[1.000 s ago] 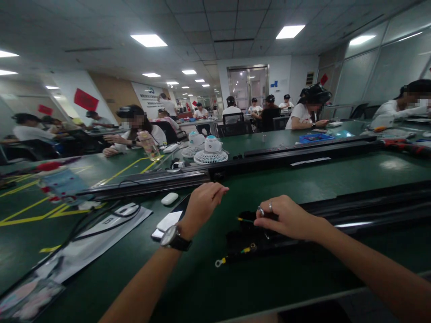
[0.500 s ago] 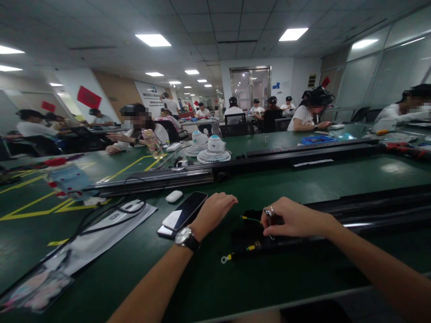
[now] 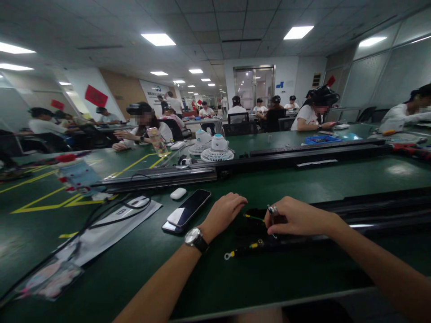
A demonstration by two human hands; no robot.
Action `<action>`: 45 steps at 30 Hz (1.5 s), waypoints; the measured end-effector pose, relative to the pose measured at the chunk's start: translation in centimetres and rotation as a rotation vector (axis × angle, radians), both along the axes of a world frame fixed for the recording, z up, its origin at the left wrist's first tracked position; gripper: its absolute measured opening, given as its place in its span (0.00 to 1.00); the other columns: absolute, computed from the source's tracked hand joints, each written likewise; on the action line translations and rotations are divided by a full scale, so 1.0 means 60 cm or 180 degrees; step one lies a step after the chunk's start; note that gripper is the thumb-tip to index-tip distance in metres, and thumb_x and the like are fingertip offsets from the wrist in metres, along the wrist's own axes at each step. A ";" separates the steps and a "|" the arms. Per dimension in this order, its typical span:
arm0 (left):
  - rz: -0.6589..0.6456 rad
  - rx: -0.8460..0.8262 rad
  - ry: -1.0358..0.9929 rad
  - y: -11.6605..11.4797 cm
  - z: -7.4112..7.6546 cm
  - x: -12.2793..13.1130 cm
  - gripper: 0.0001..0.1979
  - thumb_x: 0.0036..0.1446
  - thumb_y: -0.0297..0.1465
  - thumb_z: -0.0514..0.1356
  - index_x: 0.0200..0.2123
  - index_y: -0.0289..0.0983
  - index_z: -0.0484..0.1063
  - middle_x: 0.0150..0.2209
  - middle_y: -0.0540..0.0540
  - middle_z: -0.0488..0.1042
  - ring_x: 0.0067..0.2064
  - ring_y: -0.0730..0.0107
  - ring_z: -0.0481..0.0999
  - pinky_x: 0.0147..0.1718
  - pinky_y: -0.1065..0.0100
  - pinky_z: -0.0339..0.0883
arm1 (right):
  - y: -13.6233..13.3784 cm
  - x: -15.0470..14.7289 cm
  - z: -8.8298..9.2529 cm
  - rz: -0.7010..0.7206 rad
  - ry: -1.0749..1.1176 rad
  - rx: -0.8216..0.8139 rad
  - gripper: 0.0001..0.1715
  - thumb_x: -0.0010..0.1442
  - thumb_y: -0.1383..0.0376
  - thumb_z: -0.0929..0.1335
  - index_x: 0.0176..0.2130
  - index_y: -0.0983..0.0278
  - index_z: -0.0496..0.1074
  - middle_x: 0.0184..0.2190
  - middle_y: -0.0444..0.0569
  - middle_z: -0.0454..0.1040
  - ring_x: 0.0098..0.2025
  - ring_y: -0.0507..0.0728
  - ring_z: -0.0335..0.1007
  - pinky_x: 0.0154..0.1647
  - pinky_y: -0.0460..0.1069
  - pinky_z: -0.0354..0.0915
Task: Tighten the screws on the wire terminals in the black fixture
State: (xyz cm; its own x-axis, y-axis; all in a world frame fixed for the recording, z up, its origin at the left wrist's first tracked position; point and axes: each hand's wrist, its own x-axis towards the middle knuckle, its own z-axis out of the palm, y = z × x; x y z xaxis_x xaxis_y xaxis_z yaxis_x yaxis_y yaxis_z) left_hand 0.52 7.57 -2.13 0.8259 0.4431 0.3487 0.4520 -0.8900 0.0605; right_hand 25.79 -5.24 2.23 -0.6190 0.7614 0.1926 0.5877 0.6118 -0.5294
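Observation:
My left hand, with a wristwatch on the wrist, rests curled on the green table next to a dark part. Its fingers are closed and I cannot make out anything in them. My right hand, with rings on two fingers, is pinched on a thin yellow-green wire above that dark part. A second wire with a ring terminal lies in front of the hands.
A phone and a small white case lie left of my left hand, beside a white sheet with black cables. A long black rail crosses the table; two small fans stand behind it. Several people sit at nearby tables.
My view has shifted, so both hands and the table things sit further right in the picture. The phone has come out from behind my left hand. My right hand stays pinched on the wire.

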 end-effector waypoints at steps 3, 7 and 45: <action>-0.0079 -0.0086 -0.0039 -0.004 0.000 0.004 0.09 0.69 0.29 0.55 0.48 0.41 0.73 0.46 0.46 0.75 0.48 0.65 0.73 0.48 0.64 0.68 | 0.001 -0.001 -0.002 -0.0072 0.0020 0.0104 0.09 0.66 0.60 0.72 0.40 0.63 0.80 0.33 0.46 0.81 0.33 0.55 0.77 0.35 0.47 0.66; -0.0079 -0.0245 -0.0073 -0.005 -0.006 0.008 0.08 0.68 0.28 0.55 0.46 0.40 0.74 0.44 0.46 0.75 0.47 0.66 0.73 0.47 0.64 0.68 | -0.003 -0.002 -0.004 -0.0333 0.0344 0.0218 0.07 0.66 0.62 0.71 0.39 0.63 0.80 0.33 0.45 0.81 0.34 0.55 0.77 0.37 0.47 0.67; 0.0047 -0.0411 -0.0094 -0.007 -0.012 0.012 0.10 0.69 0.31 0.54 0.46 0.39 0.75 0.43 0.45 0.75 0.46 0.64 0.72 0.47 0.64 0.67 | -0.020 -0.031 -0.026 -0.0437 0.0234 0.0379 0.08 0.65 0.60 0.74 0.38 0.63 0.79 0.33 0.43 0.81 0.32 0.53 0.77 0.35 0.46 0.65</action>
State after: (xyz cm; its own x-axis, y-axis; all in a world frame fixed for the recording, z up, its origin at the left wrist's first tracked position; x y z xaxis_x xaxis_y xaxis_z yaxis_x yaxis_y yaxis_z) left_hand 1.23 7.16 -2.85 0.8092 0.4978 0.3121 0.4612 -0.8672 0.1875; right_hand 23.93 -6.46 0.70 -0.4919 0.8068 0.3272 0.6324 0.5894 -0.5027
